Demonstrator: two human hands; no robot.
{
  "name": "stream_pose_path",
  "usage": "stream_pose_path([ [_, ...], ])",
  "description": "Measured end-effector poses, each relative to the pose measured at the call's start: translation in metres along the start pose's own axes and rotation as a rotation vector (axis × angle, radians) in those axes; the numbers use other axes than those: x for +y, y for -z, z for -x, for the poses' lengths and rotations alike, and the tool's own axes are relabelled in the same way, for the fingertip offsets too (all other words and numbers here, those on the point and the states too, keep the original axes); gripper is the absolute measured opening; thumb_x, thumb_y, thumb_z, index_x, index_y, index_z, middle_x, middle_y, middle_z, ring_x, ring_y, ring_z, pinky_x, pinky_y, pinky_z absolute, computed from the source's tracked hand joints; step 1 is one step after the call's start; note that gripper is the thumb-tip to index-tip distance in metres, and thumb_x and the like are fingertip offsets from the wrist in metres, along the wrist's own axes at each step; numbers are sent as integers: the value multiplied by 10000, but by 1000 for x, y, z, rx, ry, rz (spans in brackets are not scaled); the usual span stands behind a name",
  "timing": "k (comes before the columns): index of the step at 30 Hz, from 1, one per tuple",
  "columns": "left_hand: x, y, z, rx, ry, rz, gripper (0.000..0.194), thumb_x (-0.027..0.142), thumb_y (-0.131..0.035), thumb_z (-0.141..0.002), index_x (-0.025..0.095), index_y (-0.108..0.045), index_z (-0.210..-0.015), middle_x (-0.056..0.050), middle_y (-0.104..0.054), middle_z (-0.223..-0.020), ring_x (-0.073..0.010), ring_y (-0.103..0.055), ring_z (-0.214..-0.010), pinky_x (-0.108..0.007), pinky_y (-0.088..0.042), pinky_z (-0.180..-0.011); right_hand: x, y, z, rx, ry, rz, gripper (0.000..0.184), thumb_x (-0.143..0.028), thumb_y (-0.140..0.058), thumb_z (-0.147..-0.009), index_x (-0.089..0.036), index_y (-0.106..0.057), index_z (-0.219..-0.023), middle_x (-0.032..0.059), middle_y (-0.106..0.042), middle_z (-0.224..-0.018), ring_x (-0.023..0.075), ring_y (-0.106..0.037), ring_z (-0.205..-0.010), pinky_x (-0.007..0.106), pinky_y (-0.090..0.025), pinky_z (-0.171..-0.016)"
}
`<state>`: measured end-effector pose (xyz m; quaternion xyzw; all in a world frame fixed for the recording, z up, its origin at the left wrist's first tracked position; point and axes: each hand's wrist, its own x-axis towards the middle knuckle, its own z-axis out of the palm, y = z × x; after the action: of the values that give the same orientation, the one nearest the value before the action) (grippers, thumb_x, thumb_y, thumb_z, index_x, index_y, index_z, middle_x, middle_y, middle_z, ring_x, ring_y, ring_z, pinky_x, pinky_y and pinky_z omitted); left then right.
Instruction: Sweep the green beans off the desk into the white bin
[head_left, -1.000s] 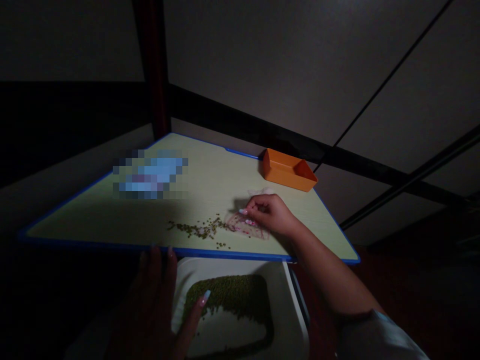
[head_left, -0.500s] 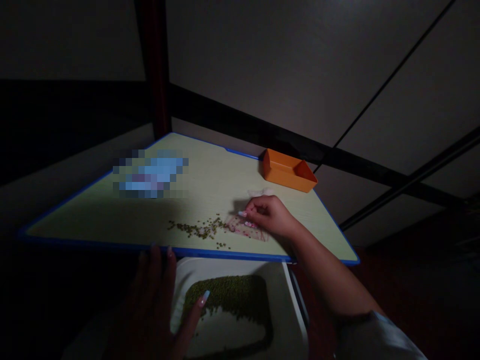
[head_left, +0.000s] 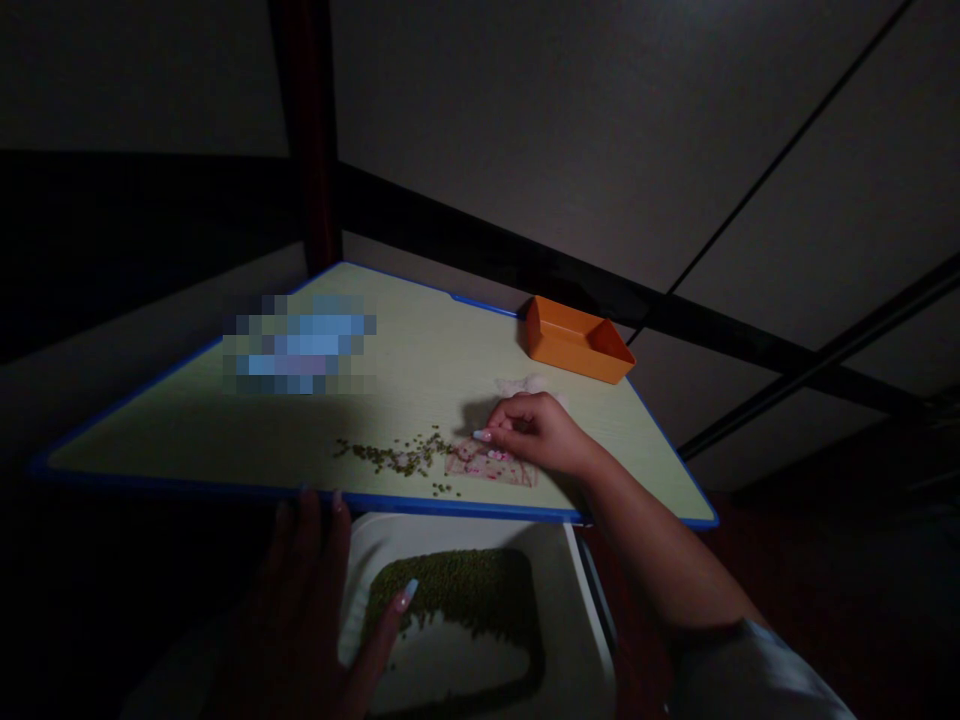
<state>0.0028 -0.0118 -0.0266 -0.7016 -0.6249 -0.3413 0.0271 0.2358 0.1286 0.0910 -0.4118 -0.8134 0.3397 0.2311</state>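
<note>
My right hand (head_left: 536, 432) rests on the pale green table (head_left: 225, 425) with its fingers curled, pinching something small over a clear plastic bag with pink print (head_left: 491, 465). To its left lies a scatter of green mung beans (head_left: 397, 458). In shadow below the table's front edge, my left hand (head_left: 315, 600) holds the left rim of a white tub (head_left: 581, 620), fingers spread and thumb inside. The tub holds a heap of green beans (head_left: 465, 590).
An orange tray (head_left: 576, 341) stands at the table's far right corner. A blurred blue patch (head_left: 300, 345) lies at the far left of the tabletop. A blue rim (head_left: 450, 506) runs round the table. A dark post (head_left: 307, 140) and dark rails stand behind.
My right hand has slid slightly left and toward me along the plastic bag. The left hand and tub have hardly moved.
</note>
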Motion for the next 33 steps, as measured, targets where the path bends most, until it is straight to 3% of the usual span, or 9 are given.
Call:
stream_pose_path([
  [5,0,1,-1,-2,-12,-22,822,566,-397,-798,195,-91,-1465,-67,-58,-1597,-328,-140,-1447,-551,-318,-1111,-2,-1,2,7,11,-32,228,-339,-654,-806,-132,-614,-720,-30,-531,-562,62,-431,-489,200,-317,-468],
  [17,2,1,-3,17,-15,-12,806,547,-394,-807,199,-87,-1466,-71,-84,-1594,-328,-149,-1445,-556,-320,-1109,-1,2,4,-136,-11,-171,207,-321,-695,-754,-127,-629,-725,-11,-601,-599,60,-478,-514,190,-354,-478],
  [23,2,1,-3,11,-5,-13,811,552,-397,-802,216,-75,-1467,-45,-78,-1596,-314,-141,-1449,-534,-322,-1116,-1,5,4,-84,-12,-165,195,-295,-701,-748,-123,-614,-712,-30,-560,-565,56,-449,-495,190,-335,-469],
  [33,2,2,-3,22,-10,-15,808,576,-377,-807,205,-92,-1466,-72,-102,-1592,-334,-170,-1439,-547,-326,-1106,-1,2,3,-147,7,-141,214,-324,-666,-778,-125,-609,-722,-23,-560,-584,60,-451,-509,197,-336,-483],
])
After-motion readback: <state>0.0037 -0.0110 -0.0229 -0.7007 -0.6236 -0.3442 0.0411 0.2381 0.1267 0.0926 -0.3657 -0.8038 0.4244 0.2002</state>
